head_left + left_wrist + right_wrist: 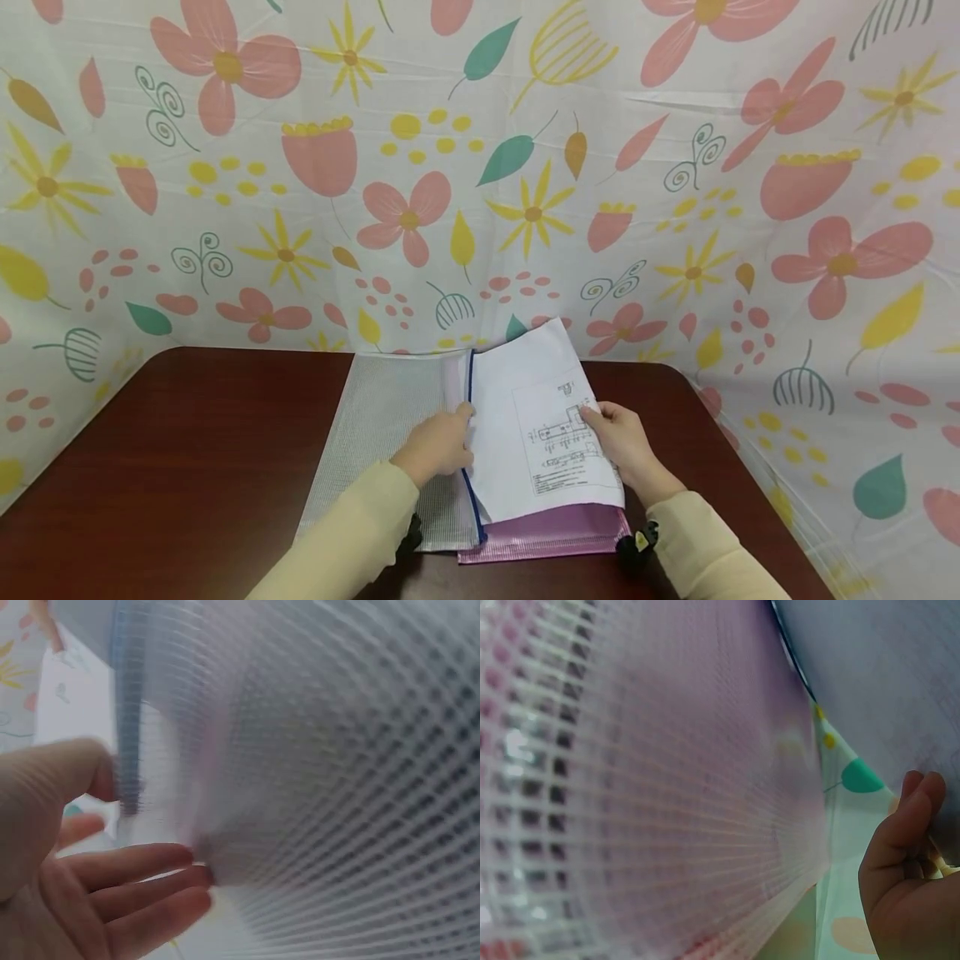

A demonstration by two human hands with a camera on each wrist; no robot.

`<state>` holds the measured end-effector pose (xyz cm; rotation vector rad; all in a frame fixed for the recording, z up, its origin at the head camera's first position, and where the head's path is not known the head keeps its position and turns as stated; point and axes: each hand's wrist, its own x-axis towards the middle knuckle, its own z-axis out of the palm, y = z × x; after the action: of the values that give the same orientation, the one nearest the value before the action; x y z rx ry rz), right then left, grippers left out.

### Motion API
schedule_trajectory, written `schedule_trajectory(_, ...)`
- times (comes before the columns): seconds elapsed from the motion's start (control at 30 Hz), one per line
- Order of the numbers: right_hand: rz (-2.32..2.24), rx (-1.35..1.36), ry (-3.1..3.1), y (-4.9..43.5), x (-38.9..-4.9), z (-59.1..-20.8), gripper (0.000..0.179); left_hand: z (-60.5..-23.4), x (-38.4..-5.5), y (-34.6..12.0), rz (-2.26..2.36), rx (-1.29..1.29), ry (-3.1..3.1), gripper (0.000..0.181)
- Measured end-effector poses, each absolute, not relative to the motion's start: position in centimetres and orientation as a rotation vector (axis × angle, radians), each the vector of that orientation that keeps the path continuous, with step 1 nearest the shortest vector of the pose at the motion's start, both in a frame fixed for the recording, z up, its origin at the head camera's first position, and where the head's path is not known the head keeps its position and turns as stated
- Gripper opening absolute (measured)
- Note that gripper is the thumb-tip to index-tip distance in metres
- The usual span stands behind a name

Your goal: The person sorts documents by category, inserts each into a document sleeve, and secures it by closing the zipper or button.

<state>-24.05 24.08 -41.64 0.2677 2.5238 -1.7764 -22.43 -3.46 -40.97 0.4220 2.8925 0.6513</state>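
A clear mesh zipper pouch (375, 450) with a blue zipper edge (474, 500) lies on the table. My left hand (438, 446) pinches that edge between thumb and forefinger; in the left wrist view its other fingers (150, 915) extend beside the mesh. A white paper sheet (517, 433) printed with a line drawing sits right of the edge, its left side right at the blue zipper. My right hand (628, 446) pinches the sheet's right side, thumb on top. Beneath the paper lies a pink mesh pouch (555, 533), mostly covered, its grid close up in the right wrist view.
The dark brown table (187, 450) extends left and right of the pouches. A flower-printed cloth (480, 208) hangs behind its far edge and along its right side. Dark wrist straps sit at both sleeves (360, 525).
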Motion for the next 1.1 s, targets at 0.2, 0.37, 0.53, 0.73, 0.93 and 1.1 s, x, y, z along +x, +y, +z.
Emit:
schedule_trajectory(0.2, -1.817, 0.264, 2.498, 23.9, -23.9, -41.8, 0.039, -40.1, -21.4, -3.5, 0.602, 0.504, 2.768, 0.028)
schedule_trajectory(0.37, -1.810, 0.258, 2.491, 24.0, -23.9, -41.8, 0.041, -40.2, -20.5, -2.8, 0.500, 0.505, 2.762, 0.043)
schedule_trajectory(0.53, -1.811, 0.265, 2.490, 23.9, -23.9, -41.9, 0.041, -40.3, -19.9, -1.9, 0.389, 0.466, 2.781, 0.068)
schedule_trajectory(0.73, -1.790, 0.285, 2.493, 23.8, -23.8, -41.9, 0.040, -40.6, -20.0, -1.6, 0.513, 0.394, 2.799, 0.080)
schedule_trajectory(0.93, -1.695, 0.252, 2.517, 24.3, -23.6, -41.9, 0.047, -41.6, -21.1, -2.6, 0.682, 0.336, 2.902, 0.046)
schedule_trajectory(1.1, -1.642, 0.177, 2.473, 24.9, -23.3, -41.6, 0.044, -41.5, -21.3, -3.2, 0.778, 0.338, 2.954, 0.016)
